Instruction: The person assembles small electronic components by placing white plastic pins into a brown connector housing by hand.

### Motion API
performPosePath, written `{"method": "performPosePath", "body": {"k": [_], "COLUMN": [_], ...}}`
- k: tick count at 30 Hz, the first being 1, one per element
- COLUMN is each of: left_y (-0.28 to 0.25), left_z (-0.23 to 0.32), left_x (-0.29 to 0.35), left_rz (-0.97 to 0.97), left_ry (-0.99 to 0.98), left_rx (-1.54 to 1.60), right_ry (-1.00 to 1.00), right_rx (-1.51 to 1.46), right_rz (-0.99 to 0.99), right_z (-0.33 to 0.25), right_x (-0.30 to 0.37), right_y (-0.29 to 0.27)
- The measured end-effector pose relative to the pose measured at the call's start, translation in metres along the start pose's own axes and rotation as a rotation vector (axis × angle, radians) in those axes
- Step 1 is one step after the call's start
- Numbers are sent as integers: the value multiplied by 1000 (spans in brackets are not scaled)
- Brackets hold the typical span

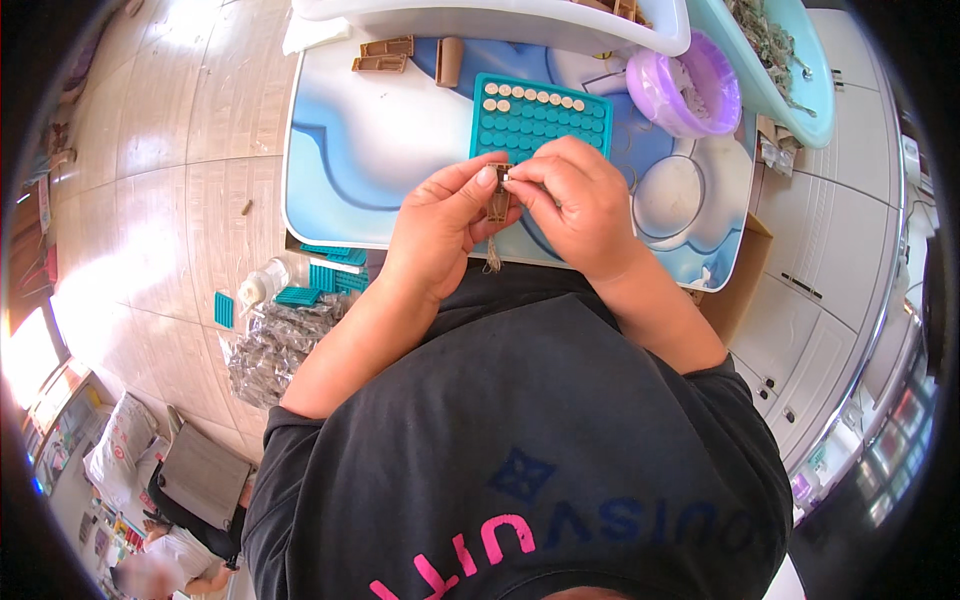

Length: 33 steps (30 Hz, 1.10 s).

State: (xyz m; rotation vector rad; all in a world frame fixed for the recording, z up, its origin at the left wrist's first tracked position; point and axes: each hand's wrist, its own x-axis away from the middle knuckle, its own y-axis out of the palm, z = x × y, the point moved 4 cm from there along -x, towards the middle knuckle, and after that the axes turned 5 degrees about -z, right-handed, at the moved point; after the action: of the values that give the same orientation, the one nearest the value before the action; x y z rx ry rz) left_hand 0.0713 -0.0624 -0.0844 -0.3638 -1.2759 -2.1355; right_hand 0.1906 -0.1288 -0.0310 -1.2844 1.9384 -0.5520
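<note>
A small brown plastic part is held upright by my left hand, its thumb and fingers closed around the sides. Thin pale strands hang below it. At the top of this part, my right hand pinches a tiny white piece, with thumb and forefinger touching the brown part. Just beyond both hands lies a teal tray with rows of round pockets. Round cream-coloured discs fill its far row and begin the second one; the other pockets look teal.
Brown plastic parts lie on the blue-and-white table. Behind stands a white bin. A purple basin and a pale-green basin stand right. Bagged items and teal trays are left below; another person sits lower left.
</note>
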Motion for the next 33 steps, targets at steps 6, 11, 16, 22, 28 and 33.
{"method": "performPosePath", "body": {"k": [6,11,16,22,28,33], "left_y": [-4,0,0,-1,-4,-5], "left_z": [-1,3,4,3,1,0], "left_x": [-1,2,1,-1,-2,-2], "left_rz": [-5,22,8,3,-22,-9], "left_ry": [6,2,-1,7,17,25], "left_rx": [18,-1,-8,14,29,33], "right_ry": [-4,162,183,86,-4,-98], "right_rx": [12,236,396,-50,-25,77], "right_rz": [-27,154,136,82,-1,20], "right_z": [2,48,59,17,2,-6], "right_x": [-1,-9,-9,-8,-4,1], "right_y": [-3,-22,-24,-12,5,8]}}
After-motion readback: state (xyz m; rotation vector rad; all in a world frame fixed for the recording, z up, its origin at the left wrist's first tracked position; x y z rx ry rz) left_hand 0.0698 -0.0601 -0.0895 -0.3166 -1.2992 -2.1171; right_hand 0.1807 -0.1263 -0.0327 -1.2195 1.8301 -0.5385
